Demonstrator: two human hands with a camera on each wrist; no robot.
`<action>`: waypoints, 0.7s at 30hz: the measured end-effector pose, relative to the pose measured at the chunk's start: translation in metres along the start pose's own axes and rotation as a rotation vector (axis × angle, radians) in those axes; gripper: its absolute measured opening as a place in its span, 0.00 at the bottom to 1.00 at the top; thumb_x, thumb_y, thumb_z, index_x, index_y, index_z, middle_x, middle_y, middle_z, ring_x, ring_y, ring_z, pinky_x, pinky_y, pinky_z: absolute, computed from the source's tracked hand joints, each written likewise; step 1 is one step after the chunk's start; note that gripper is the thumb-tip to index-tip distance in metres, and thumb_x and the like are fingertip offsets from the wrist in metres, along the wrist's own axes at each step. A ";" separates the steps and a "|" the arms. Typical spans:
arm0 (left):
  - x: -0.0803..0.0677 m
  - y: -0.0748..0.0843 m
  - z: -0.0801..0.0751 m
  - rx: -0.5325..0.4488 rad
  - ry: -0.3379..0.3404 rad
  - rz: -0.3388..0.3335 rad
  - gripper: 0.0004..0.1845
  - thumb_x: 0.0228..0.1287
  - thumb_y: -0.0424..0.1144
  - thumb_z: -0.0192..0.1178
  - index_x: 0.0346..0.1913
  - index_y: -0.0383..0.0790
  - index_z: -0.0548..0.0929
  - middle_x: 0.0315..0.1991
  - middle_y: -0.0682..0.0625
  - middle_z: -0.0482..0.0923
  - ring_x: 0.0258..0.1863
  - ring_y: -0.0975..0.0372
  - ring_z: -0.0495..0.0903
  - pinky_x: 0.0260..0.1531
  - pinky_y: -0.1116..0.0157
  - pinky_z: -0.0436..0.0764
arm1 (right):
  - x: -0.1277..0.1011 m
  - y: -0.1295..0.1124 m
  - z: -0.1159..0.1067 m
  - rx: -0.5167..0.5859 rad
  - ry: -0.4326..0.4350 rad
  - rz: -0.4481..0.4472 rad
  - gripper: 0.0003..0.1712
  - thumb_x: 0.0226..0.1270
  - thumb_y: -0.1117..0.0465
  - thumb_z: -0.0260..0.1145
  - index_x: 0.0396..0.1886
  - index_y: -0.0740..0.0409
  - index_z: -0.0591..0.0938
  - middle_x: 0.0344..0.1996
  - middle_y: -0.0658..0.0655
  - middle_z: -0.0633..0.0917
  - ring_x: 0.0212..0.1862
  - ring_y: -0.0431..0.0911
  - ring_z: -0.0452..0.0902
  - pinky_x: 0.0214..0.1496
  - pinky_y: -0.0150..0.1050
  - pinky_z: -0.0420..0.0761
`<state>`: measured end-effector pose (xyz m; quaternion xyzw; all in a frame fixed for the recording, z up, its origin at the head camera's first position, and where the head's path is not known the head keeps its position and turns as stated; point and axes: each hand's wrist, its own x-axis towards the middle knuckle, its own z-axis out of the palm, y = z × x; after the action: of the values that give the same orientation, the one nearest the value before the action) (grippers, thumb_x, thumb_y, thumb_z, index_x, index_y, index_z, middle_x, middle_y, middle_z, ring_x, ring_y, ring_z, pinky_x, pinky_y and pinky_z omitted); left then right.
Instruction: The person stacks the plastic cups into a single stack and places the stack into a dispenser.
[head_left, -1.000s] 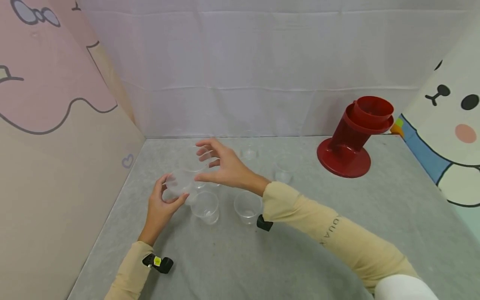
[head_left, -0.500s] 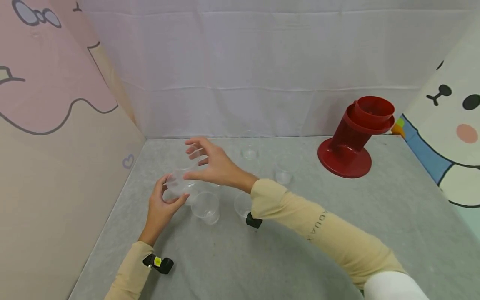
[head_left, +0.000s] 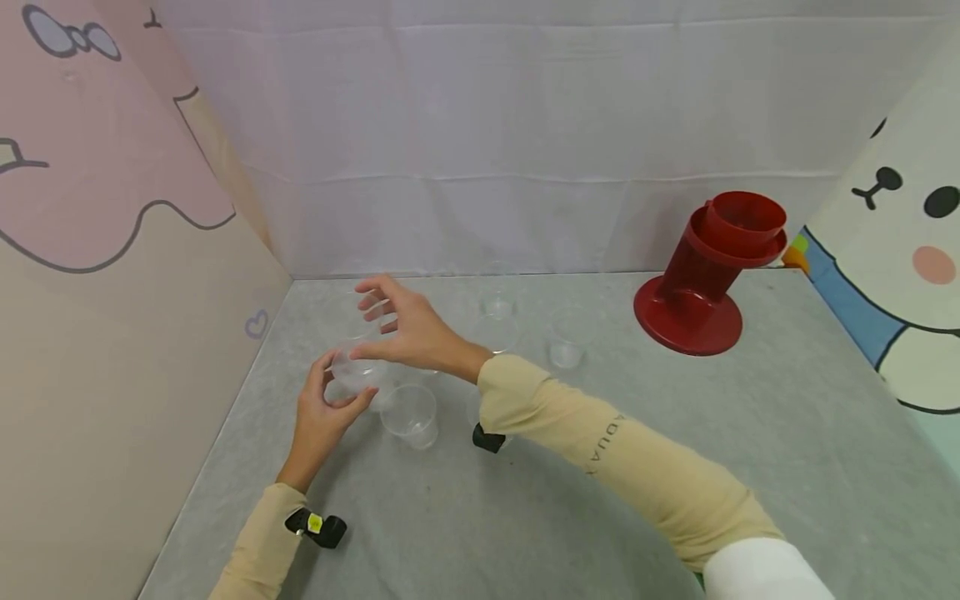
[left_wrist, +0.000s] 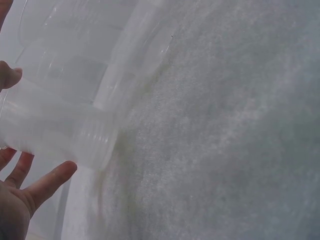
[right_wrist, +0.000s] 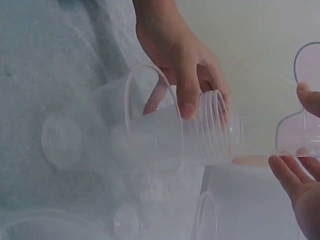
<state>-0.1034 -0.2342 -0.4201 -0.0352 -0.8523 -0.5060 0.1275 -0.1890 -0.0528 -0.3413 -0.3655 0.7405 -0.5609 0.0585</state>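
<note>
Clear ribbed plastic cup stack (head_left: 358,367) lay gripped sideways in left hand (head_left: 321,414); right hand (head_left: 408,329) pinched another clear cup (right_wrist: 300,135), nesting next.

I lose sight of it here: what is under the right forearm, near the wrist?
An upright clear cup stands on the table there; only part of its rim shows beside the sleeve. The rest, and whether it holds anything, is covered.

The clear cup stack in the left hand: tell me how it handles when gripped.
The cup stack looks thin-walled and clear, so probably light and easily squashed. Its ribbed rims likely aid the left hand. Lying sideways, it would probably roll if released.
</note>
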 end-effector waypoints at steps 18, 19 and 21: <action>0.000 -0.004 0.000 -0.088 0.001 0.020 0.36 0.53 0.28 0.69 0.64 0.31 0.65 0.60 0.42 0.66 0.53 0.65 0.68 0.37 0.72 0.81 | 0.003 0.010 0.015 -0.171 -0.124 0.047 0.42 0.53 0.61 0.75 0.67 0.61 0.65 0.56 0.58 0.75 0.54 0.43 0.74 0.52 0.28 0.75; 0.000 -0.003 0.000 -0.088 0.000 0.022 0.36 0.53 0.27 0.69 0.64 0.31 0.64 0.59 0.41 0.66 0.53 0.66 0.69 0.36 0.73 0.80 | 0.003 0.010 0.015 -0.187 -0.132 0.059 0.42 0.53 0.61 0.75 0.67 0.61 0.65 0.57 0.58 0.75 0.54 0.44 0.74 0.52 0.27 0.75; 0.000 -0.003 0.000 -0.090 0.000 0.020 0.36 0.52 0.27 0.69 0.64 0.31 0.64 0.59 0.40 0.66 0.52 0.66 0.68 0.36 0.74 0.80 | 0.002 0.010 0.015 -0.217 -0.146 0.085 0.42 0.53 0.61 0.75 0.67 0.62 0.65 0.57 0.58 0.75 0.55 0.44 0.73 0.52 0.26 0.74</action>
<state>-0.1043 -0.2354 -0.4227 -0.0493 -0.8284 -0.5424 0.1308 -0.1880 -0.0652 -0.3551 -0.3777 0.8054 -0.4465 0.0959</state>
